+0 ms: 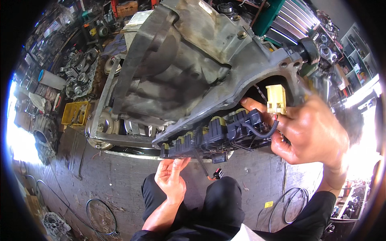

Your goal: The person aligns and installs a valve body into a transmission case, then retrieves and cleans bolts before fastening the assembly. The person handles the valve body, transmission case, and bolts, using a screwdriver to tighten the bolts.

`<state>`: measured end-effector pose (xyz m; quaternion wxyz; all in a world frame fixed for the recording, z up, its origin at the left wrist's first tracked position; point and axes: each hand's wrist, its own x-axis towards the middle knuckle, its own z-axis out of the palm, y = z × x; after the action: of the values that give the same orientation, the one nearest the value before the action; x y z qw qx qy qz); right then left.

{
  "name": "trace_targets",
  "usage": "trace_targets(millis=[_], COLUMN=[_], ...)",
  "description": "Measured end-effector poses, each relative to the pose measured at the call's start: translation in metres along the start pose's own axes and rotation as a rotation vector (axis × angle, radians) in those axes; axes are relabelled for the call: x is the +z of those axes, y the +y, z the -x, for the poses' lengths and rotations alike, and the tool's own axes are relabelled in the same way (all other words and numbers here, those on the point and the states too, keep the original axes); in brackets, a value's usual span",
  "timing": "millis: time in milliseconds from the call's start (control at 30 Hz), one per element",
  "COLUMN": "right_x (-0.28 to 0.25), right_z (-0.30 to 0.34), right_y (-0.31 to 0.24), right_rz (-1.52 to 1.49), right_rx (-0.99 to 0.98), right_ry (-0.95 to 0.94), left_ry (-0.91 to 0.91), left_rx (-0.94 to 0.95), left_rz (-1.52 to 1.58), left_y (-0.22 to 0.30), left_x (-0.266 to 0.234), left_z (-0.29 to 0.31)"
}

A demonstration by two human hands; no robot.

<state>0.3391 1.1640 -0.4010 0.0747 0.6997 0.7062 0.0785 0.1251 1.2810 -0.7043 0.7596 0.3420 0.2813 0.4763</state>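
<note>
A large grey cast-metal transmission housing (161,76) stands tilted in front of me. Along its lower right opening lies a long black valve body (217,132) with several yellowish-green parts. My left hand (172,176) supports its lower left edge from below, fingertips pressed against it. At the other end my right hand (309,130) has curled fingers around the valve body's right end; its index finger reaches into the opening. A cream connector (276,98) on a black corrugated wire loop (263,134) sits against those fingers. From the middle hangs another corrugated lead with a small black connector (217,173).
The housing rests on a metal frame (120,139). Left of it are a yellow crate (75,112) and dismantled metal castings (82,74). Black hoses (100,217) lie coiled on the floor. A green-edged cabinet with drawers (295,22) and shelves stand at right.
</note>
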Motion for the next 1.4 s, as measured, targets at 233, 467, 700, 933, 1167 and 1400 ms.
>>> trace_targets(millis=[233, 467, 700, 933, 1167, 1400], right_x=[0.004, 0.006, 0.013, 0.024, 0.03, 0.047], right_z=[0.003, 0.01, 0.013, 0.016, 0.017, 0.036], right_y=[-0.003, -0.008, -0.007, -0.009, -0.011, -0.011], right_rz=[0.135, 0.25, 0.305, 0.4, 0.34, 0.3], right_rx=[-0.014, -0.023, -0.018, 0.002, 0.077, 0.046], right_ry=[-0.059, -0.041, -0.043, 0.055, 0.088, 0.139], left_ry=[-0.005, -0.018, -0.023, -0.023, -0.007, -0.017], left_rx=[0.013, 0.007, 0.008, 0.016, 0.029, 0.022], left_rz=[0.008, 0.028, -0.003, -0.016, -0.005, -0.051], left_y=[-0.002, -0.001, -0.001, -0.002, -0.001, -0.002], left_x=[0.0, 0.0, 0.0, -0.005, 0.003, -0.005], left_z=[0.0, 0.001, 0.001, 0.0, 0.001, 0.001])
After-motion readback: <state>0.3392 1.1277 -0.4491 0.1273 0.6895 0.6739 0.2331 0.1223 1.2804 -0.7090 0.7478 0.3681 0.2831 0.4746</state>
